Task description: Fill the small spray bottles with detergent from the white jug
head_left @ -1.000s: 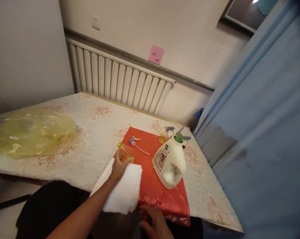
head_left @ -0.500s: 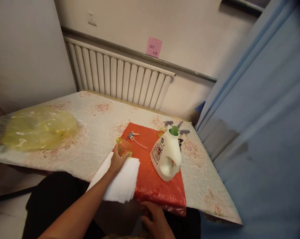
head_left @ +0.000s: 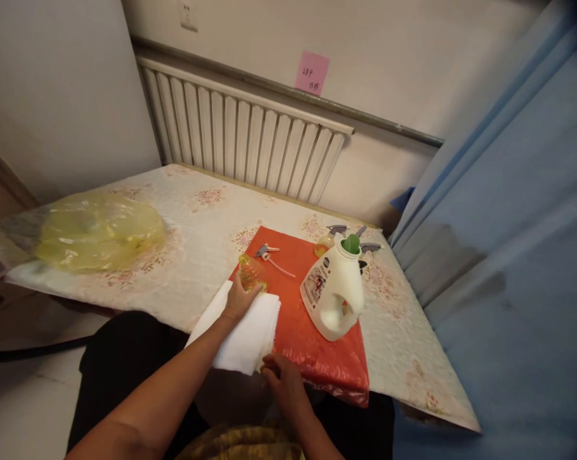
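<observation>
My left hand [head_left: 240, 299] is wrapped round a clear yellowish spray bottle [head_left: 251, 271] with no head on it. The bottle stands tilted slightly by the far edge of a folded white towel [head_left: 250, 335]. Just beyond the bottle, a grey and white spray head [head_left: 267, 252] with a thin dip tube lies on the red mat [head_left: 288, 313]. My right hand [head_left: 284, 382] is by the near right corner of the towel, fingers loosely curved and apart, with nothing visible in them. A cream jug [head_left: 337, 297] with a green piece in its mouth stands on the mat's right side.
Behind the jug are more spray bottles, one holding yellowish liquid [head_left: 323, 246]. A yellow plastic bag [head_left: 101, 231] lies on the flowered tablecloth [head_left: 199, 246] at left. A radiator [head_left: 245, 144] runs along the wall, and a blue curtain [head_left: 499, 243] hangs at right.
My right hand has moved up from below the mat's front edge to the towel's near corner. My left hand keeps hold of the bottle. The view has shifted slightly.
</observation>
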`<act>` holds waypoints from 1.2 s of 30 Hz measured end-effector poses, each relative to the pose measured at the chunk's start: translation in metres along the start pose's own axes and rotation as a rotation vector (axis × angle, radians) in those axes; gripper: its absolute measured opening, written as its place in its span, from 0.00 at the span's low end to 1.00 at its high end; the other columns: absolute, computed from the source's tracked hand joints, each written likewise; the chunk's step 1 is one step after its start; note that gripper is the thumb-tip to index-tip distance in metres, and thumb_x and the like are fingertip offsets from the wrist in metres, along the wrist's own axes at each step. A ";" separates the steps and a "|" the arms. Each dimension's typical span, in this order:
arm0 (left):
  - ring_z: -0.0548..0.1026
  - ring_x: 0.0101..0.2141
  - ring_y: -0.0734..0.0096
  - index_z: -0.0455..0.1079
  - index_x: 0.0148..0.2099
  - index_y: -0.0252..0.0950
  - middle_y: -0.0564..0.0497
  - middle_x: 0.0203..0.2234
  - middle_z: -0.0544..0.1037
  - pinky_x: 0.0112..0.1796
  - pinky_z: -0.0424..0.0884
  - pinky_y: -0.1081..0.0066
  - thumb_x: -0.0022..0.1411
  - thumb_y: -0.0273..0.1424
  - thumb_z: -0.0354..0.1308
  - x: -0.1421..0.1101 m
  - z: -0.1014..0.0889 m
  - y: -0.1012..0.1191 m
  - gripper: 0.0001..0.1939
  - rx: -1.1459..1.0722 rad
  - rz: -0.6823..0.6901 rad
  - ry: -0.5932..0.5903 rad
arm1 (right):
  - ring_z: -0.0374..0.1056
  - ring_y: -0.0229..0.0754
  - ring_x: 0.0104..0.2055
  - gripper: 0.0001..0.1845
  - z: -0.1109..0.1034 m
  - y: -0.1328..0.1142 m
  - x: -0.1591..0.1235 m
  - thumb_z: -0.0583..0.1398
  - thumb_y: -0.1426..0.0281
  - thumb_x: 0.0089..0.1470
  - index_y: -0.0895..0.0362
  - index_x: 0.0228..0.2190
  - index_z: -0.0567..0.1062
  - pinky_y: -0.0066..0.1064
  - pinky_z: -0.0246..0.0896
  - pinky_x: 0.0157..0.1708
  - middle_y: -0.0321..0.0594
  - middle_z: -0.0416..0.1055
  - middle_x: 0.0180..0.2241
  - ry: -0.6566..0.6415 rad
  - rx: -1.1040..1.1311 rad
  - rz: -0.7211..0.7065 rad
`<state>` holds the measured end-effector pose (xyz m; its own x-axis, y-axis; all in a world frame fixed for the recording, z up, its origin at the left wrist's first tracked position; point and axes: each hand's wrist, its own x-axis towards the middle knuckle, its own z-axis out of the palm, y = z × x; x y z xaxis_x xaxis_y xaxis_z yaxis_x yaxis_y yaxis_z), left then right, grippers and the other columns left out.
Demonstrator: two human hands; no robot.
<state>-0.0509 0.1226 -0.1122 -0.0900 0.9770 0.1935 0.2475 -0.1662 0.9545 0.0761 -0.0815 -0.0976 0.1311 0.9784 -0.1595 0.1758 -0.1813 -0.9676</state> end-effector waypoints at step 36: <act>0.72 0.55 0.54 0.57 0.63 0.36 0.40 0.54 0.74 0.57 0.65 0.53 0.54 0.33 0.66 0.005 -0.007 0.009 0.36 -0.181 -0.018 -0.020 | 0.59 0.39 0.21 0.08 0.042 0.015 0.026 0.57 0.76 0.39 0.53 0.17 0.64 0.28 0.51 0.24 0.29 0.62 0.17 0.451 -0.381 -0.078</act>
<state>-0.0563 0.1246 -0.1009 -0.0733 0.9821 0.1737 0.0682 -0.1688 0.9833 0.0407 -0.0541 -0.1246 0.4908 0.8667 0.0895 0.5285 -0.2145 -0.8214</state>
